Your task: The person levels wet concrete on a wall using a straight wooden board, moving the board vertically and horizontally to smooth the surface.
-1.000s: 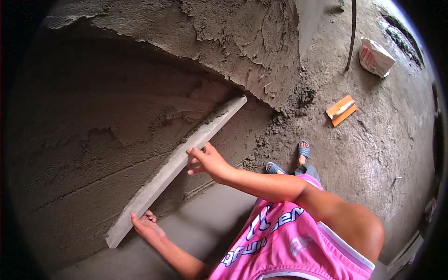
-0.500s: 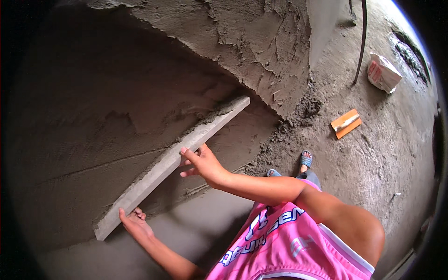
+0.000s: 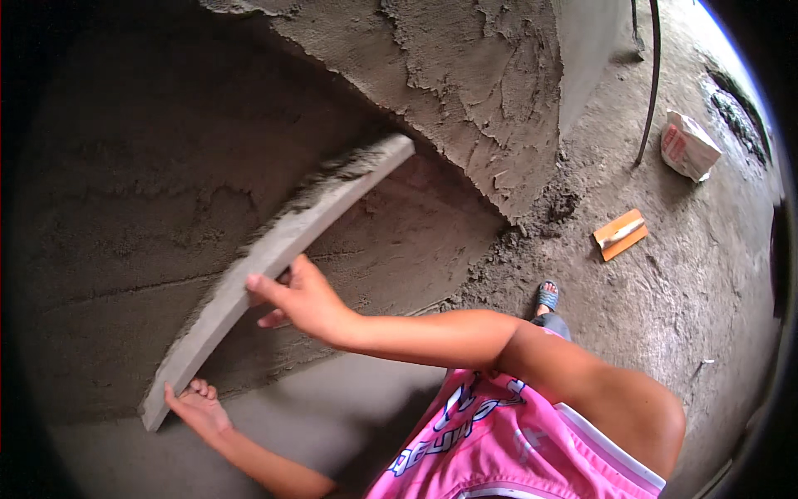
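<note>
A long grey straightedge (image 3: 307, 224) lies slantwise against the dark, freshly plastered wall (image 3: 125, 224). Wet mortar has gathered along its upper edge. My left hand (image 3: 202, 409) grips it near the lower left end, thumb on the front face and fingers curled by the lower edge. Around its middle my right hand (image 3: 307, 303) is closed, thumb in front; some of its fingers are hidden behind the bar. A shallow groove line runs across the plaster behind the bar.
A rough mortared wall face (image 3: 465, 91) juts out above right, with mortar crumbs (image 3: 549, 212) at its foot. On the floor to the right lie an orange float (image 3: 621, 234) and a white bag (image 3: 690, 148). A dark rod (image 3: 650, 91) stands near the bag.
Both hands have moved the straightedge left and up along the wall. More mortar is heaped on its upper edge, and the view has shifted slightly.
</note>
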`<state>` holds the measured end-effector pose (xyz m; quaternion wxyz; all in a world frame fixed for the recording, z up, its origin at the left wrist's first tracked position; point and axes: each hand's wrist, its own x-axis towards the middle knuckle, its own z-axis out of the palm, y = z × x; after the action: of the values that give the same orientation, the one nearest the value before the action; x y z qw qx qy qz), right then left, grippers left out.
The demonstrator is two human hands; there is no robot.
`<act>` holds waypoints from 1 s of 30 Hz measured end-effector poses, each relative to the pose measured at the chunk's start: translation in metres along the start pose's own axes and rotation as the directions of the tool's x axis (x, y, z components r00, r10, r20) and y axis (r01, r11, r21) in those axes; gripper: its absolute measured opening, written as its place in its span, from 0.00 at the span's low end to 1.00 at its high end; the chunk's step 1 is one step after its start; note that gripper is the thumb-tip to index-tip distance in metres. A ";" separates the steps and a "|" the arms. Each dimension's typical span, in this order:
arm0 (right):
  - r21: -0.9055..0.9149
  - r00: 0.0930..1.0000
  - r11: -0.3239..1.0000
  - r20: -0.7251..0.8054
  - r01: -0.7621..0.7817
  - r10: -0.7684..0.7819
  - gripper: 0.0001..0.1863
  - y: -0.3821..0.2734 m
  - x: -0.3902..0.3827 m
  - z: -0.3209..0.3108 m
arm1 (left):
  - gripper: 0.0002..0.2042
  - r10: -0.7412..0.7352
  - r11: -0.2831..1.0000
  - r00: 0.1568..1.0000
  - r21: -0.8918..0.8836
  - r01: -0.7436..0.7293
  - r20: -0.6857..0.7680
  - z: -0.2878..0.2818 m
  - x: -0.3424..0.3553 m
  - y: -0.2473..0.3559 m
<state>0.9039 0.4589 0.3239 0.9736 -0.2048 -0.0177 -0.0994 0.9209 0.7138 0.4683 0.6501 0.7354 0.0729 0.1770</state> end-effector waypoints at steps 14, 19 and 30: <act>0.257 0.860 0.953 -0.439 -0.159 0.262 0.21 0.042 -0.050 -0.153 | 0.18 0.025 0.940 0.989 0.333 -0.074 0.147 0.054 -0.059 -0.095; 0.220 0.836 0.966 -0.499 -0.135 0.230 0.23 0.034 -0.026 -0.164 | 0.21 0.051 0.938 0.990 0.335 -0.091 0.128 0.076 -0.056 -0.116; 0.156 0.947 0.978 -0.265 -0.142 0.180 0.28 0.007 -0.013 -0.106 | 0.24 0.168 0.958 0.986 0.234 -0.166 0.009 0.070 -0.041 -0.055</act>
<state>0.8914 0.4250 0.2235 0.9829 -0.1234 0.1290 -0.0458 0.9141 0.6429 0.4010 0.5415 0.8092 0.0344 0.2254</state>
